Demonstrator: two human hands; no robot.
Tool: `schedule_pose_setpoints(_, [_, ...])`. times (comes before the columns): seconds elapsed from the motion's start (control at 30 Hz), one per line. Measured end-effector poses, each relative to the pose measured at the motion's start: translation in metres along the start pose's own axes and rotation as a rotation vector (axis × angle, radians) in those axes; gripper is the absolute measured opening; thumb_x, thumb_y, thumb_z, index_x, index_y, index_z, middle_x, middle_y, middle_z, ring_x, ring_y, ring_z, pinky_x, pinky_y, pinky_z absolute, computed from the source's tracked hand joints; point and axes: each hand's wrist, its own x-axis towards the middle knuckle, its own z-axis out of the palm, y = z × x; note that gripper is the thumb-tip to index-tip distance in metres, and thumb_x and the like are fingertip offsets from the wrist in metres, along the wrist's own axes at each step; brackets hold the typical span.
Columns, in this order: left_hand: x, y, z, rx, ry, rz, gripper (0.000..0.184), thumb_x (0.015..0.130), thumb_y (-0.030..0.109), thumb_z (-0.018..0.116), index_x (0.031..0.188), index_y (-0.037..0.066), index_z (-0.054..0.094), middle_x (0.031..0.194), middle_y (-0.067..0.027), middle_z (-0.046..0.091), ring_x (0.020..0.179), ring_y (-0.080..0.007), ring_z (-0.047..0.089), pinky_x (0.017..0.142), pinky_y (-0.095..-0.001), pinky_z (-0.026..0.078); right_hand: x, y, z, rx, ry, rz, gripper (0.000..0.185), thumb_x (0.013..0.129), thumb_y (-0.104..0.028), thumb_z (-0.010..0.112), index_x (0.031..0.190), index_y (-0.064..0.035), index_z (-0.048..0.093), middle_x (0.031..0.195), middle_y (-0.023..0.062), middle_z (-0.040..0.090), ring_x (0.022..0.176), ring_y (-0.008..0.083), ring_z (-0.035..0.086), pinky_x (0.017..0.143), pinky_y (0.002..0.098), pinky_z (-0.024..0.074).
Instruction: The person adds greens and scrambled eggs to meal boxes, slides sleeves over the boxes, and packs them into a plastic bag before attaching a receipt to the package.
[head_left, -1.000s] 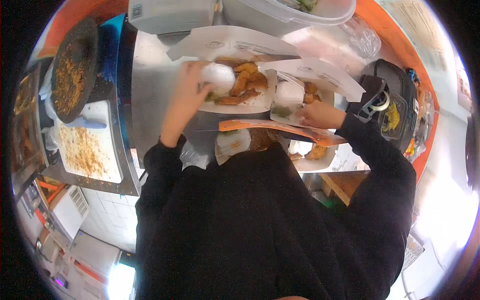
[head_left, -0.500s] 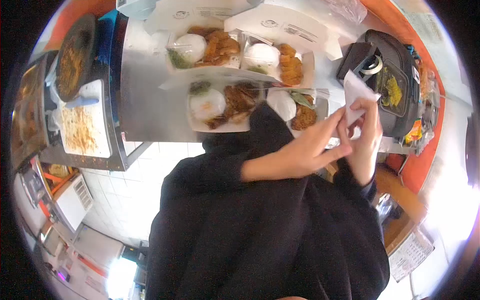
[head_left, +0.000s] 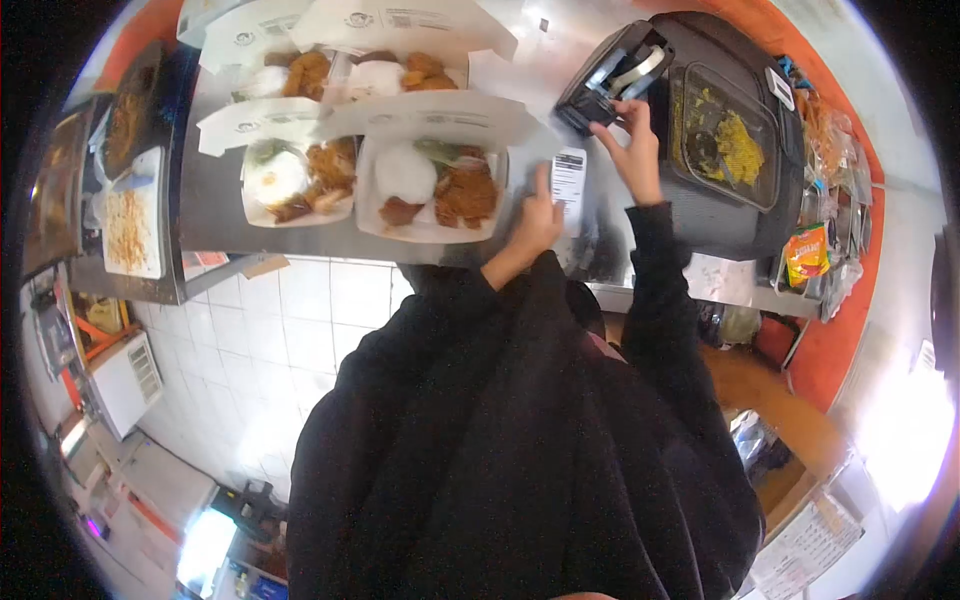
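Note:
On the steel counter lies a printed paper slip (head_left: 569, 190), long and white like a receipt. My left hand (head_left: 536, 228) is at its left edge, index finger stretched along it and the other fingers curled against the paper. A black tape dispenser (head_left: 598, 98) with a roll of tape stands beyond the slip. My right hand (head_left: 636, 155) has thumb and fingers closed at the dispenser's near end; any strip of tape between them is too small to see. Left of my hands sits an open white meal box (head_left: 470, 232) with rice, fried meat and greens.
More open boxes, such as one with a fried egg (head_left: 262, 215), stand at left with lids raised. A dark bag (head_left: 640, 50) at right bears a clear tub (head_left: 765, 195) of yellow food. Beyond are an orange packet (head_left: 806, 254) and, far left, a stained white board (head_left: 150, 240).
The folded white paper I held in both hands now lies flat on the counter. My right hand has moved to the tape dispenser; my left stays at the paper. The view has shifted right.

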Motion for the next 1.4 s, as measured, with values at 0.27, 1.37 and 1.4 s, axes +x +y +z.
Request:
schedule_pose_setpoints(0.27, [0.013, 0.036, -0.016, 0.772, -0.083, -0.212, 0.052, 0.077, 0.032, 0.059, 0.123, 0.023, 0.037, 0.087, -0.0205, 0.059, 0.081, -0.0358, 0.058, 0.064, -0.0428, 0.046, 0.027, -0.015, -0.037, 0.3, 0.077, 0.065, 0.035, 0.069, -0.005, 0.069, 0.088, -0.0029, 0.04, 0.081, 0.0113, 0.06, 0.066, 0.0128, 0.056, 0.06, 0.0255, 0.0463])
schedule_pose_setpoints(1.37, [-0.01, 0.069, -0.021, 0.396, -0.159, -0.025, 0.03, 0.08, 0.019, 0.059, 0.106, 0.008, 0.047, 0.054, -0.0039, 0.043, 0.049, -0.0164, 0.045, 0.049, -0.0309, 0.035, -0.073, 0.076, -0.16, 0.979, 0.921, 0.836, 0.046, 0.076, -0.056, 0.055, 0.073, -0.0131, 0.039, 0.059, -0.0025, 0.033, 0.046, 0.0081, 0.031, 0.039, 0.0226, 0.0237])
schedule_pose_setpoints(1.4, [-0.009, 0.07, -0.021, 0.311, -0.127, -0.037, 0.03, 0.081, 0.019, 0.058, 0.106, 0.008, 0.047, 0.054, -0.0034, 0.044, 0.049, -0.0148, 0.045, 0.049, -0.0299, 0.035, -0.059, 0.05, -0.174, 0.898, 1.06, 0.789, 0.043, 0.078, -0.053, 0.055, 0.073, -0.0134, 0.041, 0.059, -0.0033, 0.034, 0.045, 0.0071, 0.031, 0.038, 0.0221, 0.0239])
